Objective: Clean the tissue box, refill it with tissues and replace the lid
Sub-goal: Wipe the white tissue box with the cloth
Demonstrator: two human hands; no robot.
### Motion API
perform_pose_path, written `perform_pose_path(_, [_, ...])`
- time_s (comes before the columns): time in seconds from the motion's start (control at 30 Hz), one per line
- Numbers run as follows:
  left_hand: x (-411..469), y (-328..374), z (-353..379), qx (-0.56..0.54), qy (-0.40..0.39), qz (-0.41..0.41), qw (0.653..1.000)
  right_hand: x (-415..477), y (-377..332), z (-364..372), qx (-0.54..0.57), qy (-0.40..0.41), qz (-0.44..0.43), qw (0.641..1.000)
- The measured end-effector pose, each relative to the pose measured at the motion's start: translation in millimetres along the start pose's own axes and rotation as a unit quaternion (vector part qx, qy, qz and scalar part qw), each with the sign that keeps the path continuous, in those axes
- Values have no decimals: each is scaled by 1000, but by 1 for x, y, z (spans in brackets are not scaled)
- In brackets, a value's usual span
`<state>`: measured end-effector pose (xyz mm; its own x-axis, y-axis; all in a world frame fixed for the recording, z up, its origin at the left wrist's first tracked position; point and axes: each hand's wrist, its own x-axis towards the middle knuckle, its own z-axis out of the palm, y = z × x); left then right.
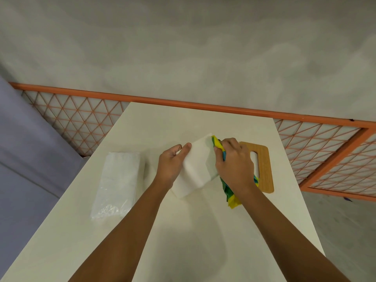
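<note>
**A:** Where is the tissue box (195, 167)?

**B:** Mid-tabletop (183, 231), tilted between both hands, with its long axis running near-left to far-right. The left hand (172, 163) grips its left side. The right hand (234, 161) clutches a cloth (230, 195) against its right face.

**A:** And the refill?

**B:** The tissue pack (118, 180) lies by the left edge, nearer the left hand. The lid (264, 169) lies flat just beyond the right hand. Past the far edge are an orange lattice panel (81, 117) and a grey wall (183, 47).

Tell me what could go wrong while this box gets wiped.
The left hand grips the tissue box at one end only; a push from the right hand with the cloth could twist it loose. The cloth's tail lies by the wooden lid and might drag it toward the table edge.
</note>
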<state>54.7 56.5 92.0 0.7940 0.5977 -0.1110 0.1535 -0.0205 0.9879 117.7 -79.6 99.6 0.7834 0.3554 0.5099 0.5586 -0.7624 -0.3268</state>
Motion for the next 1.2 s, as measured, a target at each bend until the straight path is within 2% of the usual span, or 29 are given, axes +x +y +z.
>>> perform_pose_path(0.13, [-4, 4, 2, 15, 1, -3, 1000, -18, 14, -6, 76, -47, 78, 993])
perform_pose_path(0.27, [-6, 7, 7, -3, -9, -5, 1000, -40, 27, -7, 205, -32, 181, 961])
perform_pose_path(0.37, [-9, 9, 16, 9, -34, 13, 999, -46, 35, -13, 284, -53, 274, 917])
perform_pose_path(0.5, [-18, 2, 21, 68, -93, 47, 992, -41, 53, -24, 378, -85, 409, 826])
perform_pose_path(0.57, [-22, -4, 22, 100, -133, 49, 985, -40, 61, -30, 393, -105, 431, 805])
perform_pose_path(0.67, [-28, -11, 23, 135, -203, 45, 969, -42, 69, -34, 383, -147, 439, 799])
perform_pose_path(0.77, [-33, -22, 23, 214, -258, 62, 940, -47, 73, -33, 384, -181, 456, 782])
perform_pose_path(0.9, [-40, -35, 23, 323, -271, 118, 899, -57, 76, -27, 385, -238, 478, 753])
perform_pose_path(1.07, [-53, -44, 16, 459, -290, 230, 808, -74, 83, -15, 372, -251, 506, 737])
perform_pose_path(1.2, [-54, -64, 1, 527, -299, 234, 760, -82, 82, -8, 374, -256, 513, 729])
